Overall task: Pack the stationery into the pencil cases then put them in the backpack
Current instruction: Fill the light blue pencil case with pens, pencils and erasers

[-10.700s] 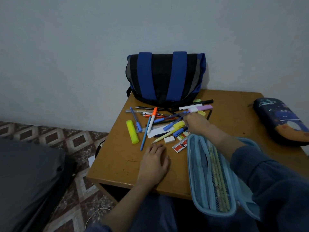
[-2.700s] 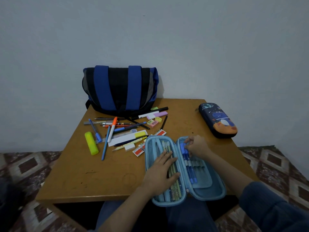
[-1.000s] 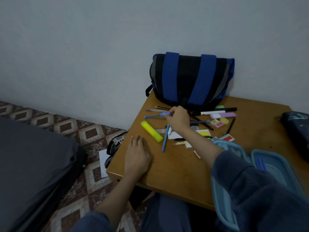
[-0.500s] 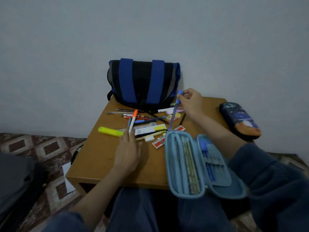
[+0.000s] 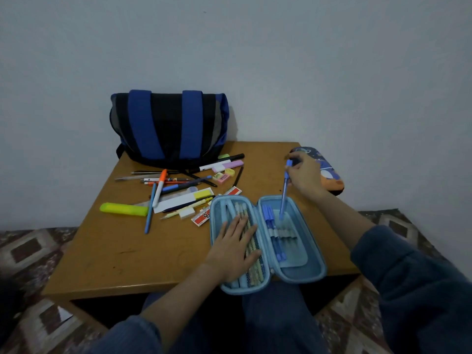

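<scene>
A light blue pencil case (image 5: 310, 272) lies open at the table's front edge. My left hand (image 5: 233, 247) rests flat on its left half, over several pencils. My right hand (image 5: 304, 176) pinches the top of a blue pen (image 5: 284, 192), which stands nearly upright with its tip inside the case's right half. Two blue pens (image 5: 272, 231) sit in elastic loops there. Loose stationery (image 5: 178, 190) is scattered on the table's left middle: a yellow highlighter (image 5: 124, 209), an orange-capped marker (image 5: 159, 186), erasers and rulers. A blue and black backpack (image 5: 168, 126) stands at the back.
A second, dark pencil case (image 5: 329, 172) with a space print lies shut at the table's back right, partly behind my right hand. The wooden table (image 5: 127, 251) stands against a grey wall. Patterned floor tiles lie on both sides.
My right hand has carried the blue pen from above the stationery pile to the case's right half. My left hand has moved from the table onto the case's left half.
</scene>
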Tool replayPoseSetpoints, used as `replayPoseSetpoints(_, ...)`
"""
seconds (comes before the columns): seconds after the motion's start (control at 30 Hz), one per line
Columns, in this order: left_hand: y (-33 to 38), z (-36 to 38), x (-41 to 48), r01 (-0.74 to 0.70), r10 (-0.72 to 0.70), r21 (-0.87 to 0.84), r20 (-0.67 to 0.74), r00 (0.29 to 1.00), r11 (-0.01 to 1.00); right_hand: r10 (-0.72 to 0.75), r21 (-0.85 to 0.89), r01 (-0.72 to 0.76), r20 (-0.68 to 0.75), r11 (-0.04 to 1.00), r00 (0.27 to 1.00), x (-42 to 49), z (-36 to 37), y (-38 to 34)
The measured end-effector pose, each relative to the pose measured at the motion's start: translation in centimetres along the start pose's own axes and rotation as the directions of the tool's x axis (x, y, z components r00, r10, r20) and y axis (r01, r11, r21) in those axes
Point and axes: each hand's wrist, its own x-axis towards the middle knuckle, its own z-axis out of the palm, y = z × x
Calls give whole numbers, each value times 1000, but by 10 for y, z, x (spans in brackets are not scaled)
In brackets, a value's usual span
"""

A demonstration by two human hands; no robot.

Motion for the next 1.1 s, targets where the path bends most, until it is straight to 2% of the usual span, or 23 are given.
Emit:
replayPoseSetpoints(0.33,-2,4,-2,4,-5,-52,-21,1000,999,26,-26,-24,78,999,997,-5,14,17)
replayPoseSetpoints(0.47,-3,5,-2,5,-8,-71,-37,999,997,69,-29,-65,159,997,985,-4,23,20)
replayPoseSetpoints(0.7,-3,5,-1,8,-11,-83,-39,999,996,199,-135,-162,341,978,919,-4,33,22)
replayPoseSetpoints(0.83,-3,5,-1,9,-12,-82,-34,999,997,281,-266,-190,365,945,887,-5,36,32)
replayPoseSetpoints(1.1,-3,6,-1,8,-12,-83,-47,999,996,321,-260,-225,427,939,845,-16,27,31)
